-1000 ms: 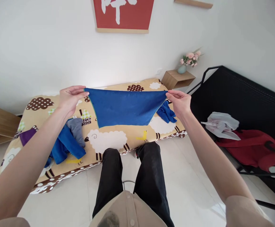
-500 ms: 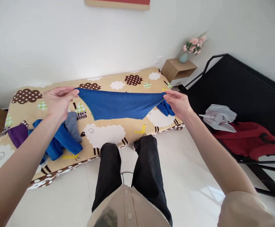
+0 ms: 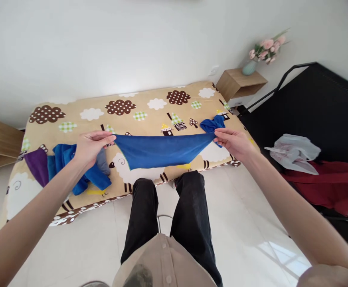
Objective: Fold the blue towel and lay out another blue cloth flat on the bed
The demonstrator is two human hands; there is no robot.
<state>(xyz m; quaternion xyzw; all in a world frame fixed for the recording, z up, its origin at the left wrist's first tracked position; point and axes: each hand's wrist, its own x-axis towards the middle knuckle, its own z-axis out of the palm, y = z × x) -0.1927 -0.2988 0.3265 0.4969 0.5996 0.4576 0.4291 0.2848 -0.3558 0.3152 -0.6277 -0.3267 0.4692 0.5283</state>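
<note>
I hold a blue cloth (image 3: pixel 162 149) stretched between both hands, low over the front edge of a low bed with a sheep-patterned cover (image 3: pixel 150 107). My left hand (image 3: pixel 91 145) pinches its left corner. My right hand (image 3: pixel 234 141) pinches its right corner. The cloth sags in a shallow curve between them. Under my left hand lies a heap of blue, grey and purple cloths (image 3: pixel 66 169). A crumpled blue cloth (image 3: pixel 211 123) lies on the cover just beyond my right hand.
A wooden bedside shelf (image 3: pixel 240 81) with a vase of pink flowers (image 3: pixel 263 50) stands at the back right. A black frame (image 3: pixel 311 107) on the right carries a white plastic bag (image 3: pixel 295 151) and a red bag (image 3: pixel 326 185). My black-trousered legs (image 3: pixel 165 215) are below.
Both hands have come down and toward me with the blue cloth, from chest height to just above the bed's front edge. The view has tilted down, so the red wall picture is out of sight.
</note>
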